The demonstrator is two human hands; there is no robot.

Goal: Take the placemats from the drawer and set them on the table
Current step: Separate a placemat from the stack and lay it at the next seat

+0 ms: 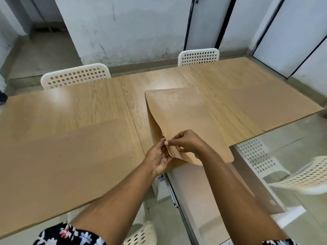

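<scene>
At about six o'clock, the left hand [157, 156] and right hand [187, 143] pinch together on the near corner of the thin tan rectangular placemats [185, 121], fingers apparently peeling apart layers that sag over the near edge of the light wood-grain table [53, 183]; the open white drawer [221, 188] sits just below. If the stuck sheets refuse to part, two may be laid as one, or a freed sheet could slide off the edge toward the drawer. Farther out, a flat tan placemat [79, 147] lies at nine o'clock and another tan placemat [276, 106] at two o'clock, so a hasty tug might skew them.
</scene>
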